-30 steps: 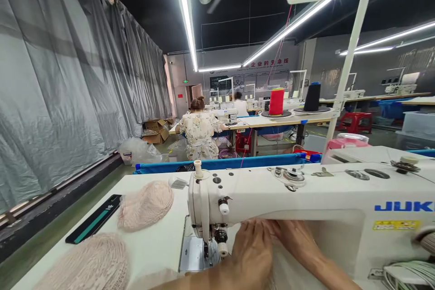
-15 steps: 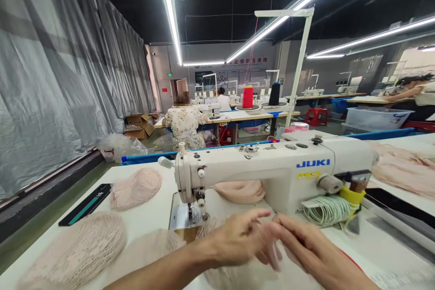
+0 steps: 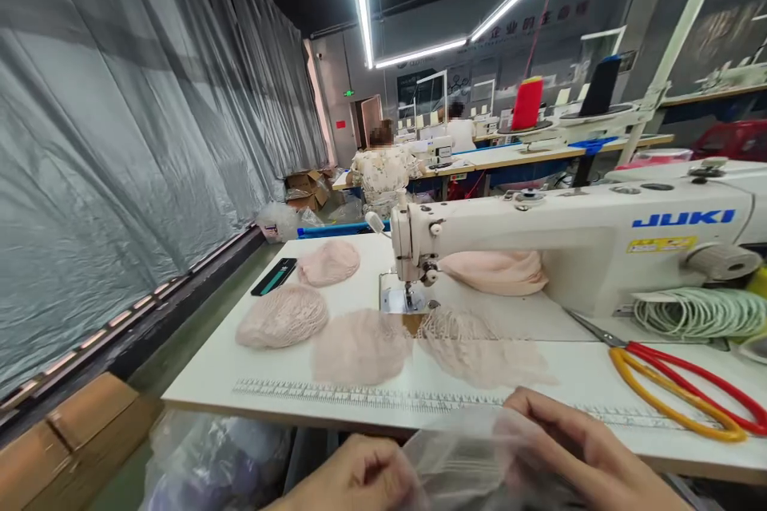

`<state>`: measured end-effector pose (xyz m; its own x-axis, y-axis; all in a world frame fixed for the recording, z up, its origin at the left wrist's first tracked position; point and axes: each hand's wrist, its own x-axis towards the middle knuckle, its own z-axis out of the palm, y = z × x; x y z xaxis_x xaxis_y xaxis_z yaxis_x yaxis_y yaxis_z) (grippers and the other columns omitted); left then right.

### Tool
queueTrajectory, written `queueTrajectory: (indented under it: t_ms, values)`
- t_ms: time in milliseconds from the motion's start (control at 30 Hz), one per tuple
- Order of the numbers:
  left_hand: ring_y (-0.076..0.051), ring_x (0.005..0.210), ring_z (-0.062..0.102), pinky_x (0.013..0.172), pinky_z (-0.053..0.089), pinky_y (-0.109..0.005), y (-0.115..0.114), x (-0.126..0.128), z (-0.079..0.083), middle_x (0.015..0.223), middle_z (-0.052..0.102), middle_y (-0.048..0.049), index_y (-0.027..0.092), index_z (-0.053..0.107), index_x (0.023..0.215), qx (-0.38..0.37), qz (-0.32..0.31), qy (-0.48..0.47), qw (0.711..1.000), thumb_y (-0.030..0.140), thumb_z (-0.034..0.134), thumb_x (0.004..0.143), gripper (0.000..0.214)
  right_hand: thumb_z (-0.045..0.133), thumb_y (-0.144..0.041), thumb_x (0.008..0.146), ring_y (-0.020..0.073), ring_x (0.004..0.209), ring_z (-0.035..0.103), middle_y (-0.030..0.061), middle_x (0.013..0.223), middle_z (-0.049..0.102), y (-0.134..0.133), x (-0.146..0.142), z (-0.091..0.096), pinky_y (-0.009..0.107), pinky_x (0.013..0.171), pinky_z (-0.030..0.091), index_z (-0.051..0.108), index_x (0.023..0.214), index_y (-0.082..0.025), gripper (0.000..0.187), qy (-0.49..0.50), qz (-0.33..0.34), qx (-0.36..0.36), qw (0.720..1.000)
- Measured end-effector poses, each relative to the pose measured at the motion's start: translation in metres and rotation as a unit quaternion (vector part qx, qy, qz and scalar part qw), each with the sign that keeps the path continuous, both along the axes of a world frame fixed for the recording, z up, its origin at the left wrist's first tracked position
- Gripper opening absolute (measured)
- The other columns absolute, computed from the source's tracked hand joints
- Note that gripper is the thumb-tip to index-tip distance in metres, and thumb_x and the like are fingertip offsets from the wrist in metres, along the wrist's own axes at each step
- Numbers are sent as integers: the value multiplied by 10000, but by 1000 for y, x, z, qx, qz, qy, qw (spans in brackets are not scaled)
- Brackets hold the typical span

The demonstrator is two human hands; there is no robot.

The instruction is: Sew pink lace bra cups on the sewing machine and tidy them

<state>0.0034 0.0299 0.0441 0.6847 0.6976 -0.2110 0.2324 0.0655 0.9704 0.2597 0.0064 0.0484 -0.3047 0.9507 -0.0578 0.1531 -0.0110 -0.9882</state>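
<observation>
Well, from the head view, the left hand (image 3: 375, 473) and right hand (image 3: 578, 447) pinch sheer material (image 3: 460, 451) between them, by the near edge of the tabletop (image 3: 209, 377); apparently a straightening step, the next move calling for gentle tension.

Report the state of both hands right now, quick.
Left hand: closed, holding one side of the sheer whitish piece of thin fabric.
Right hand: closed, holding the other side of that fabric.
</observation>
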Motion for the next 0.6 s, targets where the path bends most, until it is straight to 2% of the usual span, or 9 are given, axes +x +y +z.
queueTrajectory:
  t_ms: [100, 167, 200, 233, 267, 333, 367, 433, 600]
  values:
    - [-255, 1010, 575, 831, 437, -314, -13, 4, -16, 1140, 598, -163, 96, 551, 1217, 9, 13, -51, 999, 730, 573, 712, 810, 376, -661, 856, 93, 405, 312, -88, 460, 371, 2, -26, -7, 209, 426, 252, 394, 696, -234, 457, -82, 38, -3, 996]
    - [-283, 1148, 503, 961, 389, -362, -16, 16, -16, 1275, 524, -168, 117, 349, 1406, 58, 63, -54, 995, 596, 779, 585, 1043, 454, -568, 838, 94, 468, 286, -83, 509, 339, 2, -37, -9, 210, 447, 214, 412, 678, -220, 385, -138, 49, 25, 989]
    - [-279, 1145, 505, 987, 372, -366, -15, 23, -14, 1259, 546, -150, 123, 318, 1426, 78, 70, -32, 994, 476, 851, 523, 1106, 493, -504, 826, 101, 509, 296, -73, 532, 347, 2, -39, -9, 213, 469, 222, 436, 660, -208, 344, -155, 52, 36, 986]
    - [-262, 1095, 538, 979, 378, -353, -15, 30, -12, 1184, 601, -118, 129, 365, 1407, 92, 66, -7, 994, 362, 862, 516, 1046, 517, -451, 819, 106, 534, 309, -62, 546, 369, 1, -40, -8, 217, 485, 227, 459, 642, -198, 314, -169, 57, 42, 983]
    - [-237, 1015, 576, 938, 405, -326, -14, 35, -9, 1079, 653, -79, 136, 474, 1340, 102, 59, 14, 993, 275, 821, 562, 863, 527, -418, 818, 108, 542, 314, -56, 550, 389, -1, -38, -7, 221, 492, 227, 482, 632, -190, 298, -186, 59, 47, 980]
    - [-179, 847, 612, 809, 447, -259, -12, 43, -6, 869, 690, -24, 143, 678, 1089, 128, 50, 45, 990, 163, 642, 694, 398, 534, -409, 829, 109, 539, 317, -53, 543, 403, -4, -32, -4, 225, 489, 220, 525, 624, -182, 306, -218, 60, 52, 973]
    - [-157, 790, 614, 753, 449, -232, -12, 44, -5, 804, 687, -14, 140, 721, 961, 142, 48, 53, 987, 127, 545, 734, 288, 529, -417, 838, 110, 537, 320, -52, 538, 404, -6, -29, -3, 226, 483, 219, 540, 624, -181, 318, -233, 59, 55, 969]
    - [-138, 773, 619, 725, 449, -209, -13, 41, -3, 796, 686, -15, 135, 726, 875, 166, 46, 68, 983, 80, 420, 758, 332, 515, -417, 851, 116, 546, 339, -46, 548, 419, -8, -23, 0, 224, 480, 235, 551, 626, -184, 326, -254, 58, 57, 964]
    - [-205, 1055, 560, 931, 426, -279, -19, 31, 2, 1173, 593, -67, 178, 506, 1273, 235, -19, 75, 969, 74, 532, 665, 617, 452, -376, 882, 152, 629, 503, -10, 662, 561, -8, -26, 1, 237, 570, 399, 562, 681, -208, 285, -244, 74, 111, 960]
